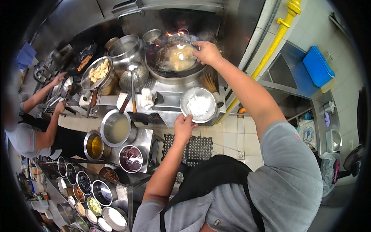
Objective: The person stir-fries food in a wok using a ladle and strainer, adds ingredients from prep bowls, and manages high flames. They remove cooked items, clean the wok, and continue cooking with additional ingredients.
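My left hand [183, 129] grips the near rim of a round metal bowl [183, 108], which contains white powder [199, 105]. The bowl is level by the front edge of the stove counter. My right hand [207, 53] reaches over the right side of a large wok [152, 65]. Its thumb and forefinger are apart, with nothing visible between them. Inside the wok, pale battered food [179, 59] lies in bubbling oil, and its separate pieces are hard to make out. Flames [169, 34] show behind the wok's far rim.
Left of the wok are a perforated skimmer [134, 76], a strainer of fried pieces [99, 71] and a steel pot [124, 45]. A bamboo brush [209, 82] lies at right. Pots of liquid [118, 129] stand lower left. A co-worker [37, 127] handles a pan farther left.
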The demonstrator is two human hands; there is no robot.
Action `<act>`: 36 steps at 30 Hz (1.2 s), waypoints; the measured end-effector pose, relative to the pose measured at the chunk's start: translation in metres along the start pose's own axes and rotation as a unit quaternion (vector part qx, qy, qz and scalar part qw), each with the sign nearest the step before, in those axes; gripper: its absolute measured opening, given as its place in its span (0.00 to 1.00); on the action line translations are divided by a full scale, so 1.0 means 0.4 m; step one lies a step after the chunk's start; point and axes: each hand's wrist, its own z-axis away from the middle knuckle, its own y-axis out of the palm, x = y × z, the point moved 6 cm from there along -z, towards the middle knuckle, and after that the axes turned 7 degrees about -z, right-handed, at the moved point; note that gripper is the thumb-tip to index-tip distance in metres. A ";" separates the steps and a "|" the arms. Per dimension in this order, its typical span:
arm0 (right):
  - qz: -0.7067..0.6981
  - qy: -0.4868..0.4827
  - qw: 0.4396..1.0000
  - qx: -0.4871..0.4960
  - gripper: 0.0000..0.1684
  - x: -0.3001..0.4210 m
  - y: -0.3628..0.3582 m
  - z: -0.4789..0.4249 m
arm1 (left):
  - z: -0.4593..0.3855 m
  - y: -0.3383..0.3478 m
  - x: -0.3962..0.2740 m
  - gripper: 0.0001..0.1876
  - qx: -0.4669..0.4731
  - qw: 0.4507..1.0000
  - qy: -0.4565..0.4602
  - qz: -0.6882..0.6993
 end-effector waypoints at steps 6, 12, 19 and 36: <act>0.040 -0.049 0.998 -0.017 0.27 -0.285 -0.184 0.416 | 0.017 0.173 0.142 0.10 -0.005 0.992 0.018 -0.128; 0.161 0.400 0.901 0.034 0.39 -1.165 -0.371 1.382 | 0.070 0.471 0.453 0.14 0.117 0.961 -0.230 -0.095; 0.004 0.805 0.590 -0.062 0.20 -1.238 -0.705 2.233 | -0.060 0.943 0.491 0.14 0.217 0.939 -0.228 -0.137; -0.070 0.844 0.529 -0.054 0.41 -1.280 -0.666 2.029 | -1.334 1.778 0.722 0.10 0.309 0.493 0.049 -0.812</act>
